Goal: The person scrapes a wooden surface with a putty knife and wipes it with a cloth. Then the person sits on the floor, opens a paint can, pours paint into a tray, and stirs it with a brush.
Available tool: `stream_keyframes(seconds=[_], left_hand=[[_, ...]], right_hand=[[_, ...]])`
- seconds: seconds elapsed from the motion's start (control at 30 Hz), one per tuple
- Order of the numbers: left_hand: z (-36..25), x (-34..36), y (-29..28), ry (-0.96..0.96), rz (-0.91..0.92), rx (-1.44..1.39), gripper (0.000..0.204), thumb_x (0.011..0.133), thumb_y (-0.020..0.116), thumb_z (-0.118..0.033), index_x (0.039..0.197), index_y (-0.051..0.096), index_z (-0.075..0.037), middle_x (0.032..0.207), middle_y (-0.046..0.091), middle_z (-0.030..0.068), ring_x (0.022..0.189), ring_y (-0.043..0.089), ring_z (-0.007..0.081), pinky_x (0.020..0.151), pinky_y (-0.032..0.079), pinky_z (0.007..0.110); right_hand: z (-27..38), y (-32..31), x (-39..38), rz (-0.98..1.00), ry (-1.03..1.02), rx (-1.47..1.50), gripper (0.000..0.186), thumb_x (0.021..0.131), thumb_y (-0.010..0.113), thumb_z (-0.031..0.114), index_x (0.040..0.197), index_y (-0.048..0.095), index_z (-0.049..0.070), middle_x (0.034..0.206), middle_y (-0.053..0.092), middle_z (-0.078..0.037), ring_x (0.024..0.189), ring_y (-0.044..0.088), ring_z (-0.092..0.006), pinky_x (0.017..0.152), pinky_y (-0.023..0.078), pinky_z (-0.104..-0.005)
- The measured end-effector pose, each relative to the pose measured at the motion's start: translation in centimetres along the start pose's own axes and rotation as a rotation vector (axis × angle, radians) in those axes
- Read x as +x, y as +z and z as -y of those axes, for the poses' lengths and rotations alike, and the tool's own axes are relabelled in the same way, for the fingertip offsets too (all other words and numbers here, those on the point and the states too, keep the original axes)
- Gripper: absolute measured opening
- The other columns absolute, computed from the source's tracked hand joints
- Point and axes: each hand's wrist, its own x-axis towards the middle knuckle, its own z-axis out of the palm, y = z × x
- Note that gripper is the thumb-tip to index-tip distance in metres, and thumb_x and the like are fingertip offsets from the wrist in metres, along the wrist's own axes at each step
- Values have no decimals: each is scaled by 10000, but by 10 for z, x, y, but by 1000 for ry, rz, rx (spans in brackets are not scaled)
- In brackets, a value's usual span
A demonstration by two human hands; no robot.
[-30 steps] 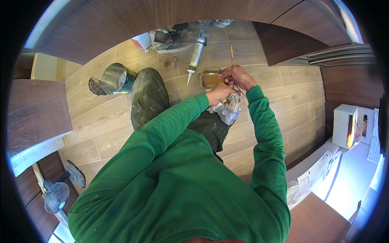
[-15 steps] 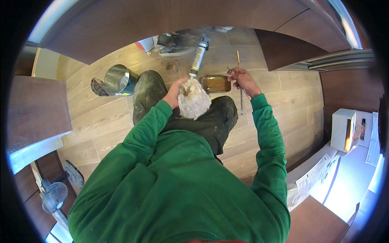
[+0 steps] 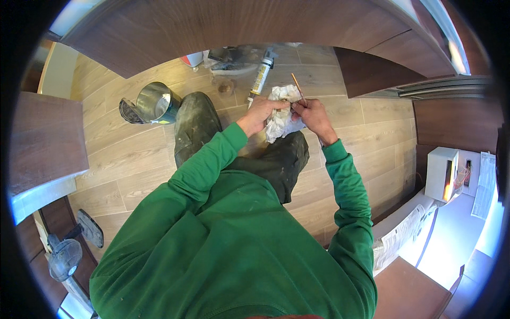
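My left hand point(image 3: 258, 115) is closed on a crumpled, stained white rag point(image 3: 282, 126) above my right knee. Against the rag's right side, my right hand point(image 3: 315, 115) pinches a thin paintbrush point(image 3: 296, 84) whose orange-brown handle points up and away. Both hands meet at the cloth, and the fingers hide the brush's other end. A white sealant tube point(image 3: 260, 80) with a black nozzle end lies on the floor just beyond my left hand. The rag and hands cover the brown tray's place.
An open metal can point(image 3: 158, 102) stands left of my knee, its lid point(image 3: 131, 111) beside it. Dark wood panels point(image 3: 212, 26) border the far side. A white box point(image 3: 442, 173) with wires is at right, and a fan-like object point(image 3: 66, 259) at lower left.
My left hand has moved right with the rag, and my right hand has come left to meet it. The brush now touches the cloth, and the brown tray has become covered.
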Motion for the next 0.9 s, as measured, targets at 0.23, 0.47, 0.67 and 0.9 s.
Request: stream_keyframes(seconds=[0.23,0.47,0.67,0.9], left_hand=[[-7,17,-14,185,-368,122,194,840,693,-3,997,657,105,950,696,180,747,702,247,665,595,370],[-44,-4,-40,53,-256,258,245,900,661,-101,1023,633,108,1012,687,202,837,706,293,789,600,423],[-50,-22,-3,-239,-25,-358,425,950,551,-352,1154,607,17,1038,693,157,900,687,302,861,556,420],[-37,-30,9,-126,6,-36,175,861,632,-107,951,669,38,857,688,138,714,665,210,646,543,328]], right_hand=[[13,3,-11,-74,-13,-261,233,896,616,216,858,714,9,696,686,-157,714,683,-325,697,523,-416],[9,-18,-29,-101,-162,122,203,924,640,154,926,704,-39,703,694,-140,646,663,-163,621,517,-327],[29,-12,-36,-174,-248,28,177,915,657,152,967,714,-8,684,684,-123,611,644,-173,601,514,-326],[42,-4,-51,-261,-360,-431,148,848,668,121,975,730,76,785,698,-144,668,680,-295,617,527,-376]])
